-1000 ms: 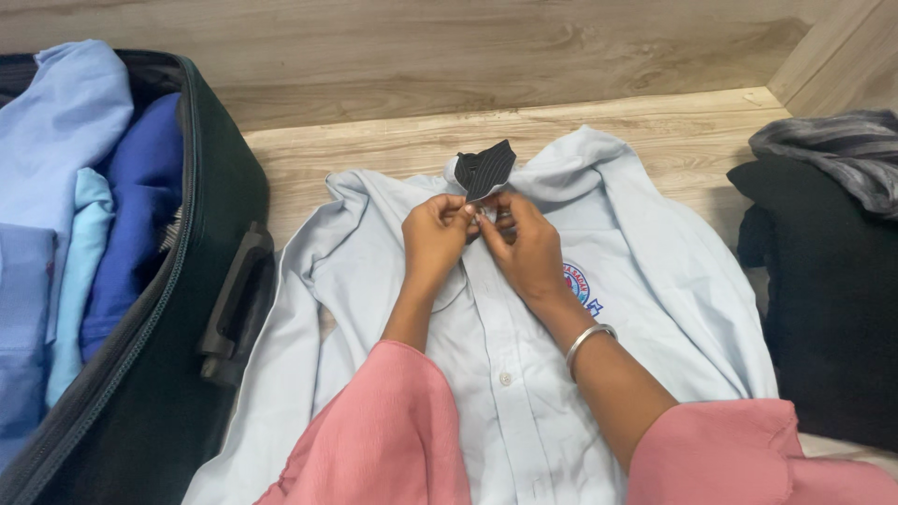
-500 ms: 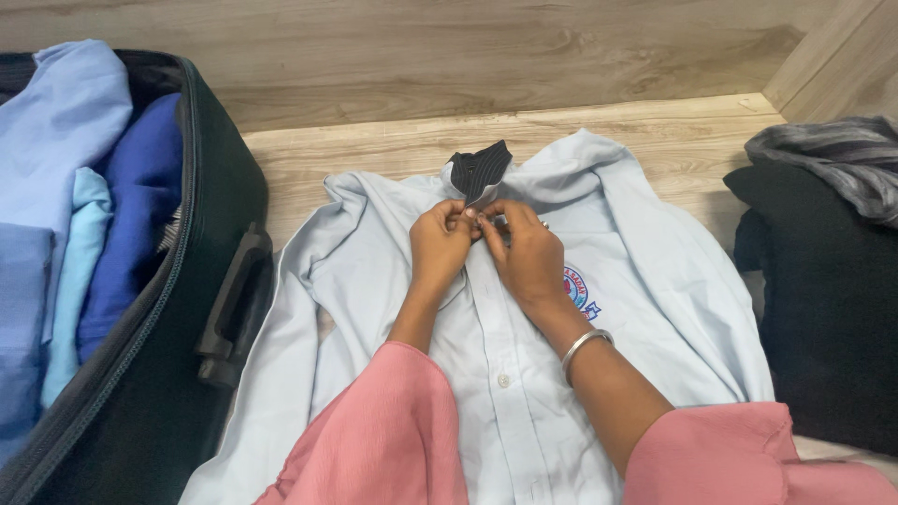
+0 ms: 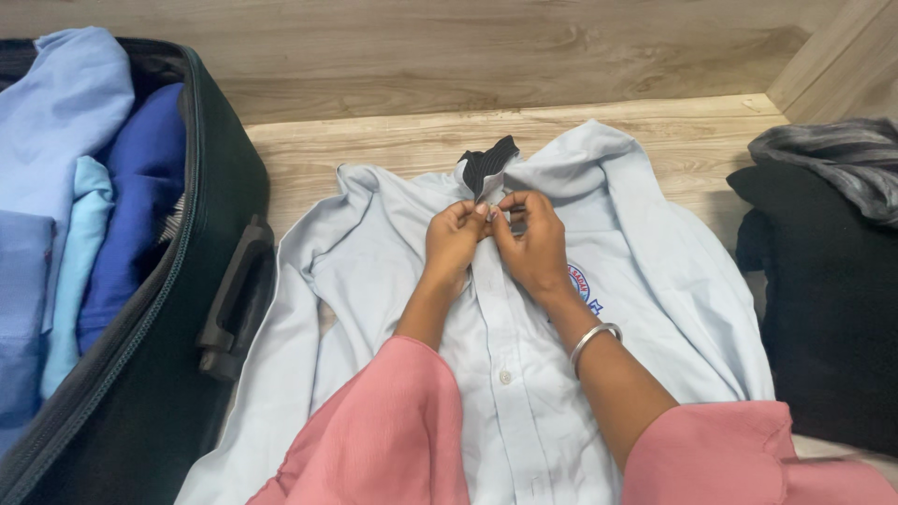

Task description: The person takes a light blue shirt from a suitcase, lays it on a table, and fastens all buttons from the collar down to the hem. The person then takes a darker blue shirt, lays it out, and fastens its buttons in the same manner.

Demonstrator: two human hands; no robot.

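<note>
1. Step in hand, as judged: top of placket on pale blue shirt (image 3: 524, 374) being buttoned, just below the dark striped collar (image 3: 486, 164).
2. Left hand (image 3: 453, 245) & right hand (image 3: 533, 248) are pinched shut on the placket edges, fingertips touching at the grip.
3. Shirt is spread on wood floor (image 3: 374, 140); open suitcase (image 3: 140, 374) left of grip, dark clothes pile (image 3: 823, 309) right.
4. Next move needs fine alignment of button w/ hole, fabric kept taut.

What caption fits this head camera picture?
Both hands, left and right, pinch a pale blue shirt at its collar, beside an open suitcase.
</note>
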